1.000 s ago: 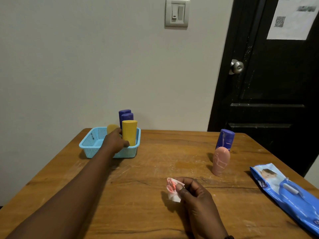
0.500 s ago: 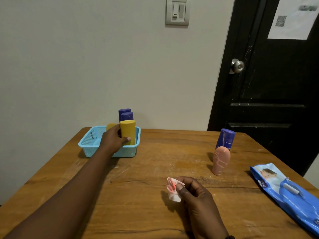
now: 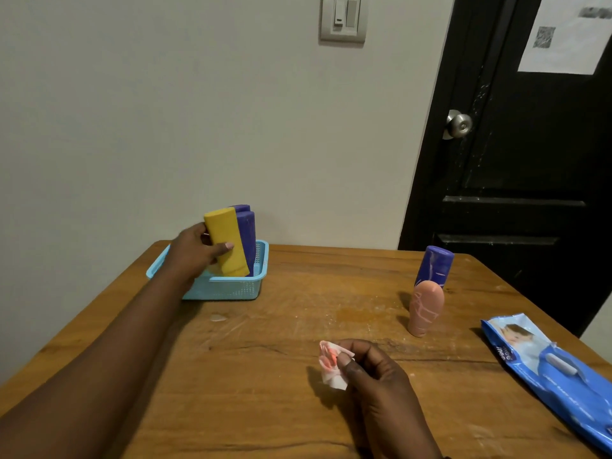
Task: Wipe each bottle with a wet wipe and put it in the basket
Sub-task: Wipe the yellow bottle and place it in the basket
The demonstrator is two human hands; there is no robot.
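Observation:
My left hand (image 3: 195,251) grips a yellow bottle (image 3: 227,241), tilted left, its base inside the light-blue basket (image 3: 231,288) at the table's far left. Two purple bottles (image 3: 247,233) stand in the basket just behind it. My right hand (image 3: 374,372) rests near the table's front and pinches a crumpled wet wipe (image 3: 331,366) stained pink. On the right of the table stand a pink bottle (image 3: 424,308) and, right behind it, a purple bottle (image 3: 433,268), both marked with streaks.
A blue pack of wet wipes (image 3: 556,369) lies at the table's right edge. The wooden table (image 3: 265,342) meets a pale wall at the back. A black door with a metal knob (image 3: 458,124) stands behind the right side.
My left hand has lifted and tilted the yellow bottle leftward in the basket, in front of the purple bottles. My right hand with the wipe has stayed still.

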